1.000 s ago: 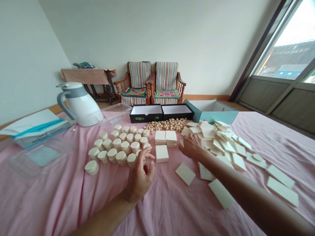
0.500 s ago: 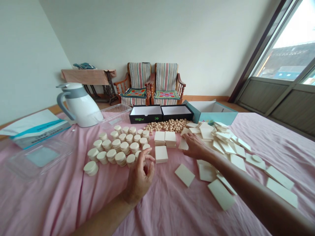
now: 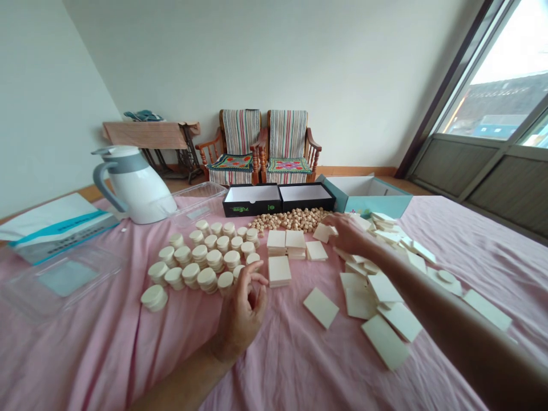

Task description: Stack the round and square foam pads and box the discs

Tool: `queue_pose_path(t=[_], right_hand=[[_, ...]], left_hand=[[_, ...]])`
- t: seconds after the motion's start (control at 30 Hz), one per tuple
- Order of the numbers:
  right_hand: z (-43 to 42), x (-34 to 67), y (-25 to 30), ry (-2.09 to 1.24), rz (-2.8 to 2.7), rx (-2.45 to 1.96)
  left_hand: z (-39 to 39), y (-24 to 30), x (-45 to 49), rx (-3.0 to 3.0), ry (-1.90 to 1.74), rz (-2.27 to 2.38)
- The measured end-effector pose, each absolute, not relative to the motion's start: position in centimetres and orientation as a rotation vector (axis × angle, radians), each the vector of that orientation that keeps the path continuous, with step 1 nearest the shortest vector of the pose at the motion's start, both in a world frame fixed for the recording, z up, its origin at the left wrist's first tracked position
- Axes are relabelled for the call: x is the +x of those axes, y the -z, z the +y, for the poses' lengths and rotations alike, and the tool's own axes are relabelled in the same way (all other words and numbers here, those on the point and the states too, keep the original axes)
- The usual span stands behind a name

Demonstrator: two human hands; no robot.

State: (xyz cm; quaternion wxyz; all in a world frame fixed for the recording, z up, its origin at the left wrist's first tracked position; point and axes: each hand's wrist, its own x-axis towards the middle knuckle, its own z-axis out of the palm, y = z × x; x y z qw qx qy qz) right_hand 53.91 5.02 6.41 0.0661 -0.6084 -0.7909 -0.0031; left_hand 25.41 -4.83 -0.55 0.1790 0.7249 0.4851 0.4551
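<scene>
On the left of centre, my left hand [image 3: 244, 308] hovers low over the pink cloth with loosely curled fingers, thumb apart, nothing visible in it. Close by are rows of stacked white round discs [image 3: 207, 278] and a neat pile of white square tiles [image 3: 279, 269]. Two more square piles [image 3: 286, 240] stand just behind. My right hand [image 3: 349, 234] reaches forward, its fingers closed at the right edge of a square tile [image 3: 323, 232]; the fingertips are partly hidden. Another square tile [image 3: 317, 250] lies flat beside it. Under and around the right forearm spreads a loose heap of tiles [image 3: 385, 288].
Small wooden pieces [image 3: 295, 220] are heaped behind the piles. Beyond them stand two open black boxes [image 3: 252, 209] and a light-blue box [image 3: 372, 204]. A white jug [image 3: 143, 188], clear plastic trays [image 3: 64, 279] and a white-and-blue package [image 3: 64, 234] occupy the left.
My right hand has moved slightly away and to the right, off a tile that now lies flat by the piles. The left hand has barely moved.
</scene>
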Motion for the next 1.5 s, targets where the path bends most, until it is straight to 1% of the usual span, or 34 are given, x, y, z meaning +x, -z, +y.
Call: queue_pose_path(t=[0.1, 0.2, 0.4, 0.53, 0.6, 0.73, 0.9, 1.1, 1.27, 1.5], right_hand=[[5.0, 57.1, -7.8, 0.128, -2.345, -2.027], [4.8, 59.4, -7.8, 0.105, -2.411, -2.149], [4.3, 60.7, -6.2, 0.147, -2.465, -2.023], [3.8, 59.0, -6.9, 0.232, -2.362, -2.004], [3.5, 57.4, -7.3, 0.161, -2.347, -1.894], [3.5, 53.8, -7.1, -0.098, -2.513, -1.617], [4.2, 51.5, -5.4, -0.184, -2.627, -1.613], [4.9, 51.4, -4.2, -0.137, -2.676, -1.676], [4.9, 51.5, -4.4, -0.124, -2.683, -1.639], [4.6, 50.9, -4.3, -0.094, -2.661, -1.703]], left_hand=[[-4.8, 0.6, 25.4, 2.05, -1.283, 1.363], [-4.7, 0.7, 25.3, 2.051, -1.279, 1.365], [-4.7, 0.6, 25.4, 2.064, -1.283, 1.374], [-4.7, 0.5, 25.4, 2.044, -1.273, 1.387], [-4.6, 0.5, 25.4, 2.043, -1.272, 1.38], [-4.6, 0.7, 25.4, 2.036, -1.271, 1.388], [-4.6, 0.7, 25.3, 2.044, -1.269, 1.387], [-4.7, 0.5, 25.4, 2.062, -1.276, 1.384], [-4.7, 0.6, 25.3, 2.061, -1.253, 1.396], [-4.5, 0.8, 25.2, 2.058, -1.244, 1.398]])
